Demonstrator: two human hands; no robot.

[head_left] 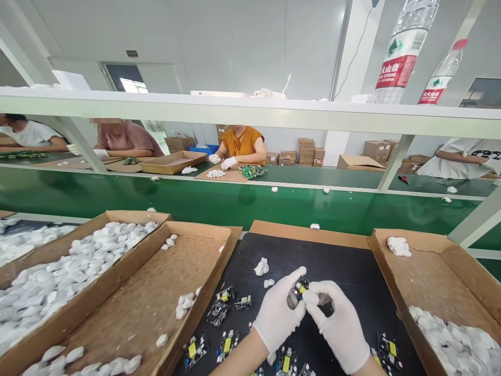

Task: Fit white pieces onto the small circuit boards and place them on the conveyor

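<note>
Both my hands wear white gloves and meet over a black mat (pixel 352 266). My left hand (pixel 278 313) and my right hand (pixel 340 326) pinch one small circuit board (pixel 299 289) between their fingertips, lifted off the mat. Several more small circuit boards (pixel 223 305) with yellow parts lie on the mat below and left of my hands, others at the lower right (pixel 387 349). Two white putty-like lumps (pixel 261 267) lie on the mat just beyond my left hand.
Cardboard trays flank the mat: one at left (pixel 156 292) with a few white lumps, one further left (pixel 62 271) full of them, one at right (pixel 434 277). A green conveyor belt (pixel 235 201) runs behind. Several people work across it. Two bottles (pixel 403 52) stand on a shelf.
</note>
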